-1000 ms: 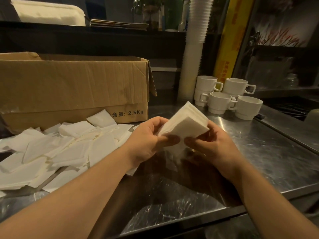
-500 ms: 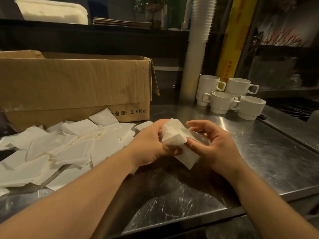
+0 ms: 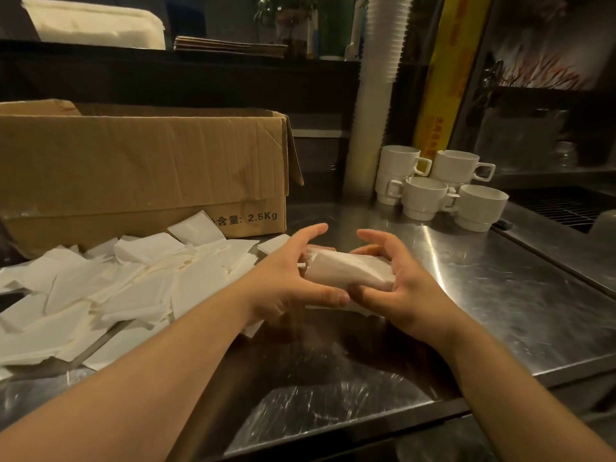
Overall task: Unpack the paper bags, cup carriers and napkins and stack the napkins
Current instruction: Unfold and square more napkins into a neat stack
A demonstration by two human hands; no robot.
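While both hands meet just in front of the cardboard box (image 3: 143, 168), a small stack of napkins (image 3: 350, 271) sits between them, held a little above the steel bench (image 3: 500, 295). Left hand (image 3: 286, 278): grip clamped on the stack's left end, thumb underneath at the near edge, forefinger stretched out over the top. Right hand (image 3: 400, 278): grip curled round the stack's right end, fingers arched over the far side, thumb at the near edge. Stack lies roughly flat, long side running left to right; edges slightly blurred.

Loose napkins (image 3: 116, 288) lie in a scattered heap on the bench, touching the box's front face and spreading toward the left forearm. Box open at top, printed "2.5Kg" at its lower right corner.

White cups (image 3: 443, 188) stand grouped on the bench to the right of the box, some stacked in twos. Tall column of disposable cups (image 3: 376, 95) rises between box and white cups.
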